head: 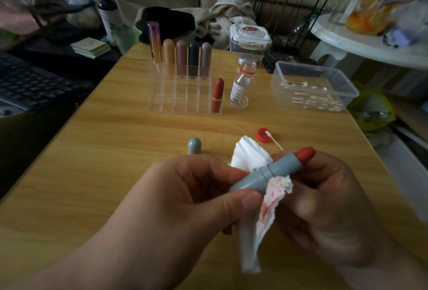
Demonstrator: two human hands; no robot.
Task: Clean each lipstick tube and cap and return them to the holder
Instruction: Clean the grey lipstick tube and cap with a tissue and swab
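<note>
Gripping the base of the grey lipstick tube (266, 175) between thumb and curled fingers, the left hand (185, 197) holds it tilted above the table's (92, 150) near edge. The right hand (324, 208) curls round its upper part and a red-stained tissue (271, 198). The grey cap (194, 145) stands upright nearby. The clear holder (180, 102) toward the far edge carries 6 lipsticks (181, 58).

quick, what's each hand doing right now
Left hand: pinches the base of the grey lipstick tube.
Right hand: fingers curled, holds the stained tissue against the tube.
</note>
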